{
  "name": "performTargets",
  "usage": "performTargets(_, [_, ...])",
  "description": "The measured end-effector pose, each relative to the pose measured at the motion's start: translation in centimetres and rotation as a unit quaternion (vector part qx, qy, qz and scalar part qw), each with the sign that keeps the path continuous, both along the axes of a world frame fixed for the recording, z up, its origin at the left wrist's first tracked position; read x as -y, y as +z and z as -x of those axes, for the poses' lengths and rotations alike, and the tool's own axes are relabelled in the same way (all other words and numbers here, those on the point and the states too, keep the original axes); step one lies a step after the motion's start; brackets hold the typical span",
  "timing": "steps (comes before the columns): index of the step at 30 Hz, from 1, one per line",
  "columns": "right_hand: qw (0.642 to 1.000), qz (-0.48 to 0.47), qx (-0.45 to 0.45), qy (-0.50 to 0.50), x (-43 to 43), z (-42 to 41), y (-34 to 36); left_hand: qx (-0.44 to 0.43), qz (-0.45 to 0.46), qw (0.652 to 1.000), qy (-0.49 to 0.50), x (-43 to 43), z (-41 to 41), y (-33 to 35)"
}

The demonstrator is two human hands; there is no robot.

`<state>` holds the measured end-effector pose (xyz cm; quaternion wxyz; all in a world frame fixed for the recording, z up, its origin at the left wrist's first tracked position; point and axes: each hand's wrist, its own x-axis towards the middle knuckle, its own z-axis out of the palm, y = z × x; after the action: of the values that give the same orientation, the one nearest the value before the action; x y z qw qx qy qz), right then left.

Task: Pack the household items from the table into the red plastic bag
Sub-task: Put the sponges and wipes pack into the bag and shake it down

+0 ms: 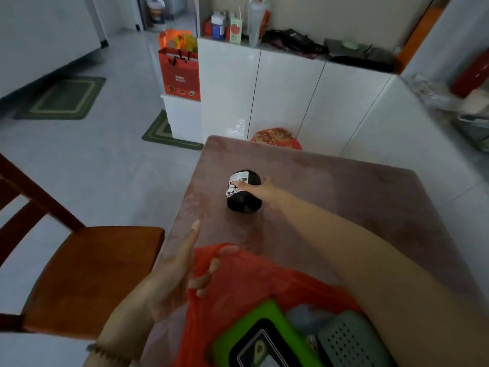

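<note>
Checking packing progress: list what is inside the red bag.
Inside the red plastic bag: a green-framed item, a grey perforated piece, something bluish-grey. Anything beneath them is covered.

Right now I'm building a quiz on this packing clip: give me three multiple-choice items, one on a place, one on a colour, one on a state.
1. Where is the black roll?
A. on the table
B. on the chair
C. in the bag

2. What colour is the plastic bag?
A. blue
B. red
C. white

3. What is the left hand doing?
A. hanging free
B. gripping the roll
C. holding the bag's edge

Answers: 1 A, it rests on the tabletop under the right hand; 2 B, the film is red; 3 C, its fingers pinch the bag's rim.
</note>
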<state>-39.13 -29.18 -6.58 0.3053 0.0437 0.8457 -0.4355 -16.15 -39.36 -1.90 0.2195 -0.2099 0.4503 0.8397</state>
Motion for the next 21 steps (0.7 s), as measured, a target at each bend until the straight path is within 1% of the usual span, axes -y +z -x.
performTargets(5, [0.998,-0.002,0.012,-0.061,2.8,2.4,-4.2,0.005,0.006,1.0,-0.011,0.0,0.8,-1.2])
performTargets(7, [0.997,0.014,0.027,-0.076,2.9,2.2,-4.9,0.008,0.009,1.0,-0.011,0.1,0.7,-1.0])
performTargets(8, [0.995,0.036,0.049,-0.08,2.7,2.1,-4.9,0.007,0.013,1.0,-0.013,0.1,0.5,-0.7])
performTargets(9, [0.994,0.053,0.063,-0.075,2.0,2.1,-5.0,0.003,0.017,1.0,-0.014,0.1,0.3,-0.3])
performTargets(11, [0.994,0.075,0.074,-0.034,0.2,2.5,-4.9,-0.01,0.023,1.0,-0.006,0.1,-0.2,0.7])
performTargets(12, [0.994,0.082,0.075,-0.008,-0.8,1.8,-3.3,-0.015,0.029,0.999,0.0,0.1,-0.5,1.3])
performTargets(15, [0.989,0.142,0.03,0.026,-3.5,-3.6,6.1,-0.042,0.058,0.997,0.003,-0.2,-1.9,3.1])
performTargets(19, [0.96,0.268,0.009,0.076,-9.6,-11.9,16.4,-0.076,0.102,0.992,-0.014,-0.8,-4.4,6.0])
performTargets(21, [0.953,0.282,0.0,0.11,-12.7,-16.8,19.3,-0.093,0.127,0.987,-0.024,-1.2,-5.9,7.7])
